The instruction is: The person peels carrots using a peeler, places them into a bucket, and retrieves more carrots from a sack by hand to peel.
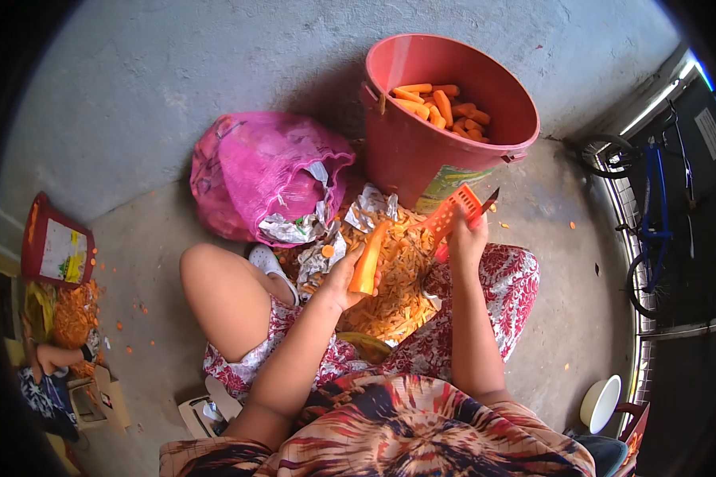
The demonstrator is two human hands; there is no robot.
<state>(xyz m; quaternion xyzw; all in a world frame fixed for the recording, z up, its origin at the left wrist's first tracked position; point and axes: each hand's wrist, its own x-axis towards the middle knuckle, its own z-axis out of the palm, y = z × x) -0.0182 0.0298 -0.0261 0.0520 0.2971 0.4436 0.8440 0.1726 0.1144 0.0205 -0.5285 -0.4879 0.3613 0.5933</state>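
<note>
My left hand (346,280) is wrapped round a peeled carrot (367,262), which points up and slightly right. In my right hand (468,238) are a red-orange peeler (453,213) with a slotted plate and a knife (492,199) with a dark, pointed blade. The peeler and the carrot are apart. Between my legs, under both hands, lies a large heap of orange peelings (390,298). Crumpled printed paper (370,208) rests at the heap's back edge.
Behind the heap stands a large red bucket (406,159) holding several carrots (441,107). Left of it is a pink mesh sack (254,171). Another person (52,358) sits far left near a red bucket (60,250). A bicycle (655,215) and a white basin (601,404) are at right.
</note>
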